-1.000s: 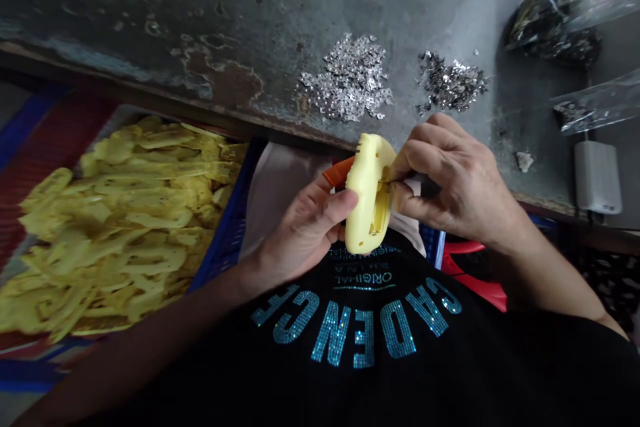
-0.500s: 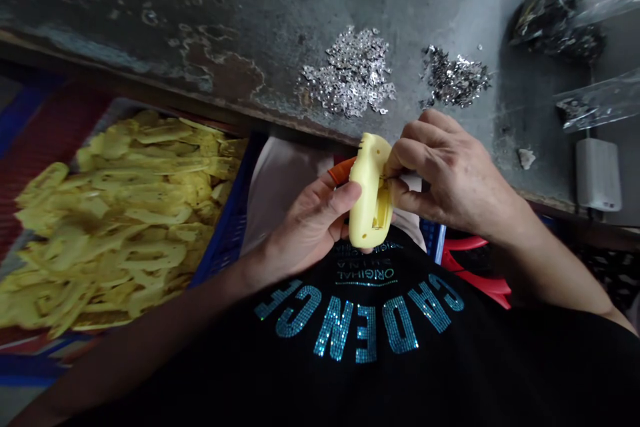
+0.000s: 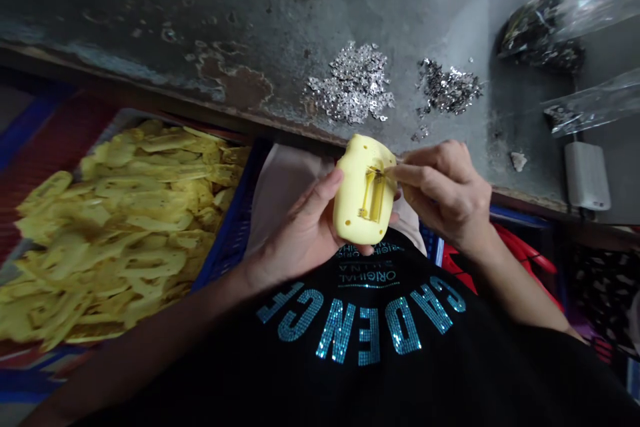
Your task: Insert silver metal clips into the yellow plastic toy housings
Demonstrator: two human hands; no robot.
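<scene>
Yellow plastic shell (image 3: 350, 213) sits in the left hand (image 3: 297, 227), grip closed around its back, thumb across the face. Long axis runs close to vertical in view, slightly tilted, top end toward the edge of the tabletop (image 3: 150, 7), bottom end toward the chest. Right hand (image 3: 445, 193) comes in from the shell's upper right, fingertips (image 3: 400, 173) pinched on a thin item (image 3: 387, 171) at the brass-coloured strip (image 3: 373, 195) in the recess; item too small to identify. Left hand is nearer, holding the shell's body; right meets it only at the recess. Silver flakes (image 3: 350, 85) lie on the tabletop beyond.
</scene>
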